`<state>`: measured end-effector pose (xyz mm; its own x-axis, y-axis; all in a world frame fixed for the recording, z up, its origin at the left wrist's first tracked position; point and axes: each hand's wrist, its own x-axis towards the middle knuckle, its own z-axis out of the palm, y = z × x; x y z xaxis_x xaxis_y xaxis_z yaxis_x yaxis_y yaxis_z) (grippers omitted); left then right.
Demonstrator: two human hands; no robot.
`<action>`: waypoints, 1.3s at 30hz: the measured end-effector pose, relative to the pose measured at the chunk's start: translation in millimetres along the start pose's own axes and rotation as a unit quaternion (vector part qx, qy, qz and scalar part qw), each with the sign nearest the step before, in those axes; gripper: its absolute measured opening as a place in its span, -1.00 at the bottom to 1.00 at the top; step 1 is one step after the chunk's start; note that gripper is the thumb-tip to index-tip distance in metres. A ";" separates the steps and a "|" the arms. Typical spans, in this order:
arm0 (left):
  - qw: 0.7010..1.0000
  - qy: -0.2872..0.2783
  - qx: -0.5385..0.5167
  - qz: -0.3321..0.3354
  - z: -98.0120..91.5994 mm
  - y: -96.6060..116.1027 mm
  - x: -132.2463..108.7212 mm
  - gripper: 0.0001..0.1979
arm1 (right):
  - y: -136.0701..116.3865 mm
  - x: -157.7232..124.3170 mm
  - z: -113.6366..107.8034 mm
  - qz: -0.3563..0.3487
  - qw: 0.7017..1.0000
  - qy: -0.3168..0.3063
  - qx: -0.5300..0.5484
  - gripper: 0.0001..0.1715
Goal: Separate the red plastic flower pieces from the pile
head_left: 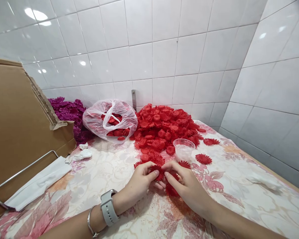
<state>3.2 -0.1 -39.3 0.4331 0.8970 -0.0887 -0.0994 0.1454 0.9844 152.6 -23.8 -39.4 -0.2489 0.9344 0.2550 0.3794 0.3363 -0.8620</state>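
Between thumb and fingers, my left hand (pixel 145 177) grips a red artificial flower head (pixel 157 173) with fringed petals. My right hand (pixel 180 181) is at the flower's right edge, its thumb and index finger pinched together; whether they hold a petal or something small is hidden. More red flower heads lie under and just beyond both hands. Behind them rises a large heap of red flower heads (pixel 164 127). A clear plastic cup (pixel 184 149) with whitish contents stands just past my right hand. One loose red flower (pixel 203 159) lies to the cup's right.
A tied clear plastic bag (pixel 94 119) of red flowers sits left of the heap, with purple flowers (pixel 76 116) behind it. At the left stand a cardboard box (pixel 22 122), a metal wire frame (pixel 25 171) and white paper (pixel 43 182). A tiled wall (pixel 164 59) borders the floral tablecloth (pixel 102 172).
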 end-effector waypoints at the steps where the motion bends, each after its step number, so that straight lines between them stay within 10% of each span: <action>1: 1.000 0.003 -0.006 -0.006 0.5 1.0 -0.4 -0.74 | 0.0 0.0 -0.1 0.000 1.000 0.003 0.000 -0.85; 19: 0.999 0.023 0.021 -0.010 3.6 3.3 -6.1 -0.77 | -3.7 -1.9 -0.6 0.034 0.994 -0.014 0.107 -0.85; 27: 0.999 0.053 0.000 0.007 0.3 0.5 -2.8 -0.80 | 9.5 8.2 -4.0 0.062 0.986 0.104 0.111 -0.81; 39: 0.999 0.031 -0.018 -0.002 1.4 4.4 -5.4 -0.80 | 6.2 6.6 -2.1 0.063 0.985 0.054 0.153 -0.79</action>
<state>1.7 -4.9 -34.3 0.3776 0.9203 -0.1024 -0.1312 0.1626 0.9779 155.2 -15.3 -42.1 -0.1134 0.9793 0.1678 0.1117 0.1804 -0.9772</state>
